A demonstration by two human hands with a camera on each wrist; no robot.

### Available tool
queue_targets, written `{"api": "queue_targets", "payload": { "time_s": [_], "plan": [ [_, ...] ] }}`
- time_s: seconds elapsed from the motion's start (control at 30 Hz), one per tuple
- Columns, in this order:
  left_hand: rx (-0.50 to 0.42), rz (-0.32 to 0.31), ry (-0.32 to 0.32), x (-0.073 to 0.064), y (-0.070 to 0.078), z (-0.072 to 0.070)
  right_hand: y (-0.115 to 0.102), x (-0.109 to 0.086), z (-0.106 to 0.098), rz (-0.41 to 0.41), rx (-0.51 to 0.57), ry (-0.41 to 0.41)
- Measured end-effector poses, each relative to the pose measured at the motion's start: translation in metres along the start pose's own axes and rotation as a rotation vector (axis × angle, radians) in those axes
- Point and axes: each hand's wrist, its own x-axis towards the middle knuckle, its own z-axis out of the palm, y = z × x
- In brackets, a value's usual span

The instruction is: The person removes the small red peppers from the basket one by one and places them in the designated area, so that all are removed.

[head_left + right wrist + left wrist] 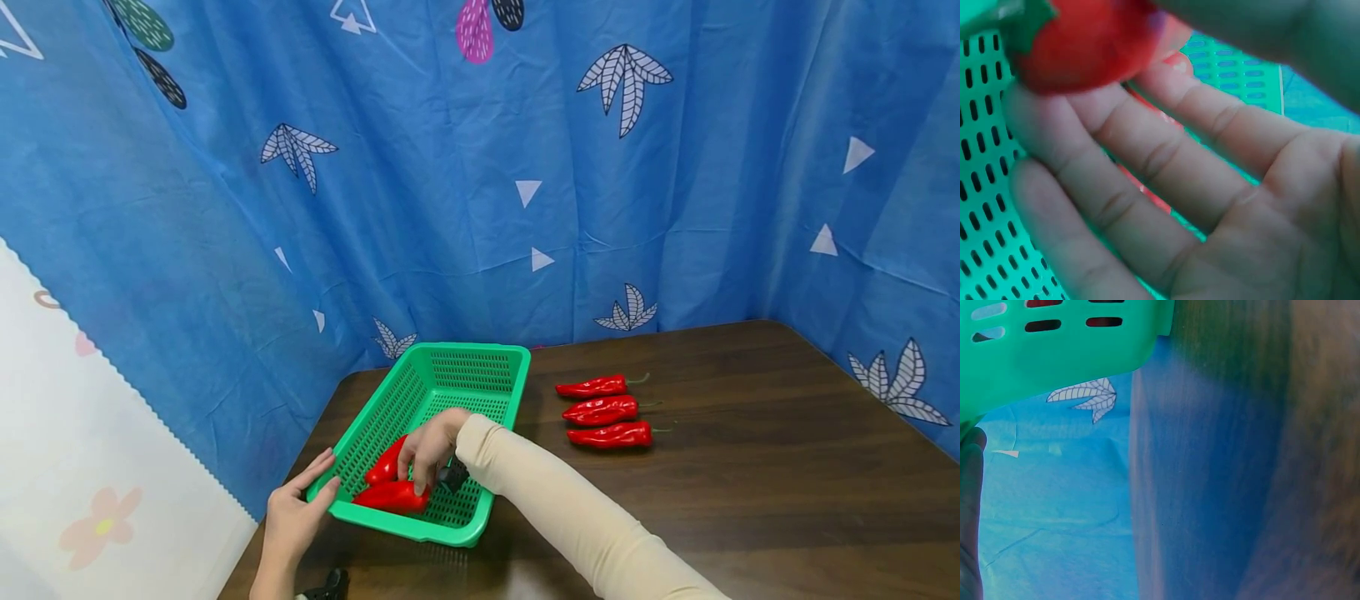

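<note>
In the head view my left hand [295, 506] grips the near left corner of a green slotted plastic basket [401, 527], thumb and fingers on either side of the rim. My right hand [435, 443] reaches down inside the basket and pinches a red chili pepper [392, 497] near its stem end. Beside it in the basket lies another red pepper [384, 467], partly behind the right fingers. The right wrist view shows the held pepper [1085, 50] between thumb and fingertips, its green stem to the left. A finger [971, 506] touches the basket's underside in the left wrist view.
Three red peppers lie in a row on the dark wooden table [750, 467], right of the basket: a far one [596, 387], a middle one [602, 410] and a near one [613, 435]. A blue patterned curtain [465, 208] hangs behind the table.
</note>
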Motion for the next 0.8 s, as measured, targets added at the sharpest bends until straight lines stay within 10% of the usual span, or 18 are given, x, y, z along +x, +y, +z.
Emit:
{"api": "queue_targets", "payload": {
  "time_s": [0.33,0.8],
  "plan": [
    [0.002,-0.007,0.003,0.0008,-0.0013,0.0009,0.0012,-0.0070,-0.0007,0.041,-0.030,0.108],
    [-0.001,-0.009,-0.005,0.0009,-0.0018,0.0008,0.0037,-0.0103,-0.0017,0.013,0.198,0.117]
  ]
}}
